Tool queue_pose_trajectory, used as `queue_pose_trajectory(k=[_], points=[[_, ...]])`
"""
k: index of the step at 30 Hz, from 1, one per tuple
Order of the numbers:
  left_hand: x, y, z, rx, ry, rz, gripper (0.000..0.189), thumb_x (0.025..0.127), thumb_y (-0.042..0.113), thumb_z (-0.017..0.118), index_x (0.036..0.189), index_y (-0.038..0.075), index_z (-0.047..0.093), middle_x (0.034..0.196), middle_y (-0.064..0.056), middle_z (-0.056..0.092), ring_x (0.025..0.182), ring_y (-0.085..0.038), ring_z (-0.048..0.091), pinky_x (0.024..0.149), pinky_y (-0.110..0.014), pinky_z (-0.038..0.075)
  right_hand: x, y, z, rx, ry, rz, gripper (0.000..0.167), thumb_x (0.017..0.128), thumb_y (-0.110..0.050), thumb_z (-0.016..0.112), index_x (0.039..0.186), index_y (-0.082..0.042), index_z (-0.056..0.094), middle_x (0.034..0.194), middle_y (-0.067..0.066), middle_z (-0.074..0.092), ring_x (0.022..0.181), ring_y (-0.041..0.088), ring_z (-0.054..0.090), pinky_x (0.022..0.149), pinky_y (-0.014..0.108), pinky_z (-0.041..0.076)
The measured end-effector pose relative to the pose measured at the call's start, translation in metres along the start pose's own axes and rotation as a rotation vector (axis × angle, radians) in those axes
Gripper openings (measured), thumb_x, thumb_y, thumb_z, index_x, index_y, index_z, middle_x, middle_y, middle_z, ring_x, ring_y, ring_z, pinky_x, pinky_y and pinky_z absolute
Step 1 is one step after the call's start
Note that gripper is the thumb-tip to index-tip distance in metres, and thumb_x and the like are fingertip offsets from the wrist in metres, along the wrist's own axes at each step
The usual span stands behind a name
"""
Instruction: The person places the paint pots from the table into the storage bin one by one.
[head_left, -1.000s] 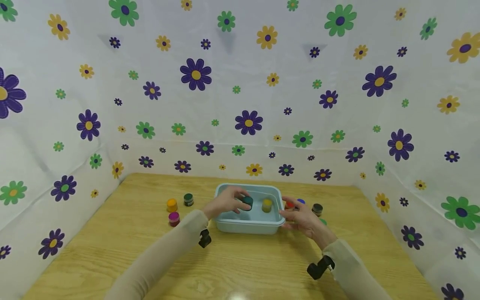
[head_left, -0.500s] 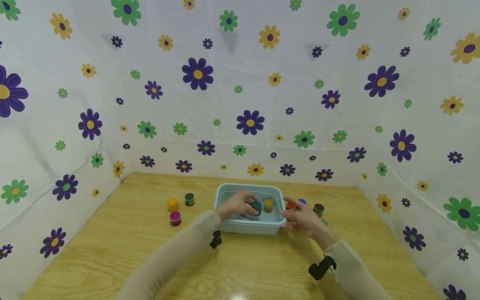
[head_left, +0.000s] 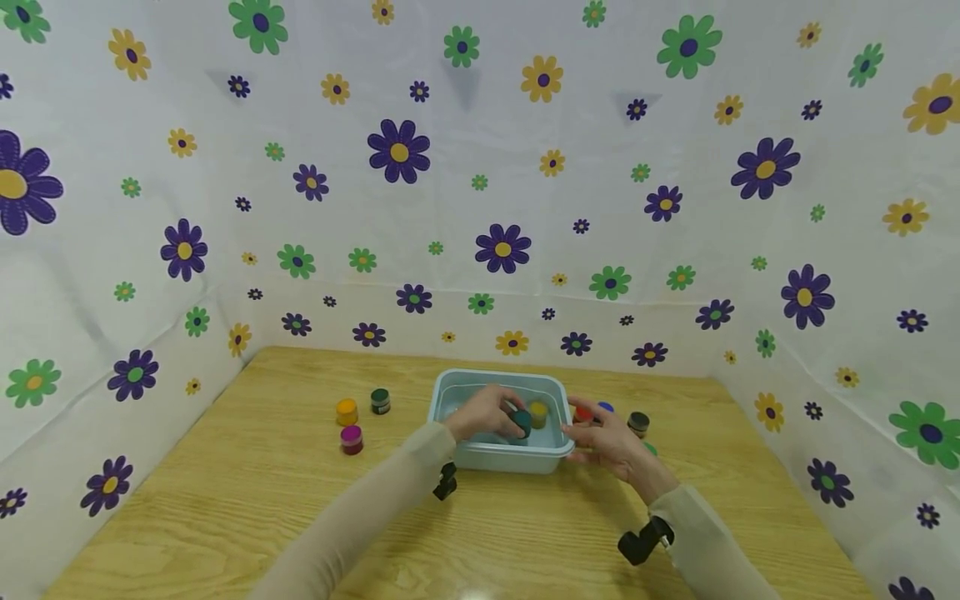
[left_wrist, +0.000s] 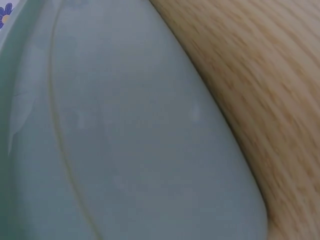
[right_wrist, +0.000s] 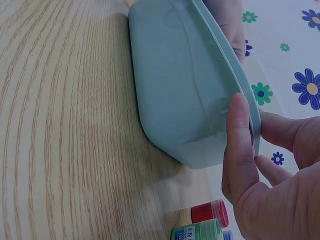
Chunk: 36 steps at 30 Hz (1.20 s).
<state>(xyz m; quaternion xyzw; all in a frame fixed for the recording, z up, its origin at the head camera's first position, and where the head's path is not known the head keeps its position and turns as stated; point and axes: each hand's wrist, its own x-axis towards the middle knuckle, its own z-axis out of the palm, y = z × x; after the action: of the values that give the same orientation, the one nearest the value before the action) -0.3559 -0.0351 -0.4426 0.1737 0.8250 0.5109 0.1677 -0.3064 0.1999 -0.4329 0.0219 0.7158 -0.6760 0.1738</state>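
In the head view my left hand point(head_left: 482, 413) reaches over the near rim of a light blue plastic box point(head_left: 510, 460). It grips a dark teal paint jar point(head_left: 522, 422) low inside the box, tilted. Close beside that jar a yellow paint jar point(head_left: 538, 413) stands in the box. My right hand point(head_left: 613, 442) holds the box's right end; in the right wrist view its fingers point(right_wrist: 239, 135) lie on both sides of the rim. The left wrist view shows only the box's outer wall point(left_wrist: 145, 125) and the table, not the left hand.
Left of the box stand an orange jar point(head_left: 347, 412), a magenta jar point(head_left: 351, 439) and a dark green jar point(head_left: 380, 401). At the right are a red jar point(head_left: 583, 413), a blue one point(head_left: 605, 408), a black one point(head_left: 638, 423) and a green jar point(right_wrist: 200, 230), partly hidden. Flowered cloth surrounds the table.
My left hand has moved right inside the box with the teal jar, bringing it close to the yellow one. The jar now tilts. My right hand stays at the box's end.
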Motion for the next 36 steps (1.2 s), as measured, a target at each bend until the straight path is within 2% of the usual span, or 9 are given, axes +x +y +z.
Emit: queue_pose_trajectory(k=[3, 10, 14, 18, 23, 30, 36], points=[[0.0, 0.002, 0.003, 0.002, 0.015, -0.01, 0.035, 0.074, -0.003, 0.081, 0.107, 0.002, 0.071, 0.096, -0.011, 0.069, 0.078, -0.018, 0.067, 0.068, -0.031, 0.061, 0.0, 0.0, 0.0, 0.002, 0.002, 0.004, 0.069, 0.093, -0.01, 0.067, 0.153, -0.017, 0.033, 0.126, 0.02, 0.054, 0.095, 0.022, 0.067, 0.071, 0.03, 0.062], [0.002, 0.007, 0.008, 0.074, 0.066, -0.055, 0.035, 0.072, -0.004, 0.082, 0.105, 0.001, 0.072, 0.084, -0.01, 0.069, 0.063, -0.016, 0.064, 0.059, -0.033, 0.059, -0.001, -0.002, 0.001, 0.0, 0.003, 0.006, 0.07, 0.093, -0.01, 0.067, 0.153, -0.016, 0.033, 0.121, 0.017, 0.056, 0.096, 0.022, 0.066, 0.07, 0.03, 0.062], [0.006, 0.005, 0.011, 0.131, 0.098, -0.06, 0.035, 0.071, 0.0, 0.084, 0.104, 0.004, 0.073, 0.094, -0.011, 0.069, 0.071, -0.016, 0.064, 0.062, -0.031, 0.058, 0.0, -0.001, 0.0, -0.01, -0.002, -0.004, 0.069, 0.093, -0.01, 0.067, 0.153, -0.016, 0.033, 0.117, 0.013, 0.055, 0.096, 0.022, 0.066, 0.069, 0.029, 0.061], [0.008, 0.002, 0.012, 0.198, 0.112, -0.035, 0.037, 0.069, 0.001, 0.086, 0.104, 0.004, 0.074, 0.105, -0.012, 0.068, 0.082, -0.018, 0.062, 0.069, -0.029, 0.057, 0.0, -0.001, 0.0, -0.017, -0.007, -0.008, 0.069, 0.093, -0.01, 0.067, 0.153, -0.016, 0.033, 0.114, 0.01, 0.053, 0.095, 0.021, 0.066, 0.068, 0.028, 0.061], [0.009, 0.001, 0.014, 0.169, 0.077, -0.037, 0.039, 0.07, -0.001, 0.085, 0.106, 0.001, 0.073, 0.106, -0.015, 0.069, 0.084, -0.021, 0.065, 0.068, -0.031, 0.059, -0.001, 0.0, 0.001, -0.018, -0.015, -0.006, 0.07, 0.093, -0.011, 0.067, 0.153, -0.016, 0.032, 0.116, 0.01, 0.053, 0.094, 0.021, 0.065, 0.068, 0.029, 0.061], [0.012, -0.001, 0.016, 0.096, 0.028, -0.047, 0.036, 0.076, 0.002, 0.082, 0.111, 0.0, 0.071, 0.1, -0.016, 0.07, 0.073, -0.019, 0.067, 0.061, -0.03, 0.06, 0.001, -0.001, -0.001, -0.004, -0.02, -0.003, 0.069, 0.093, -0.01, 0.066, 0.153, -0.016, 0.032, 0.115, 0.011, 0.055, 0.095, 0.021, 0.066, 0.068, 0.029, 0.061], [0.014, -0.002, 0.017, 0.078, 0.011, -0.044, 0.032, 0.081, 0.003, 0.078, 0.112, 0.0, 0.069, 0.105, -0.016, 0.067, 0.082, -0.021, 0.068, 0.065, -0.031, 0.061, 0.0, 0.0, -0.001, -0.01, -0.02, -0.007, 0.069, 0.093, -0.011, 0.066, 0.153, -0.016, 0.032, 0.117, 0.012, 0.055, 0.096, 0.022, 0.066, 0.071, 0.03, 0.062]])
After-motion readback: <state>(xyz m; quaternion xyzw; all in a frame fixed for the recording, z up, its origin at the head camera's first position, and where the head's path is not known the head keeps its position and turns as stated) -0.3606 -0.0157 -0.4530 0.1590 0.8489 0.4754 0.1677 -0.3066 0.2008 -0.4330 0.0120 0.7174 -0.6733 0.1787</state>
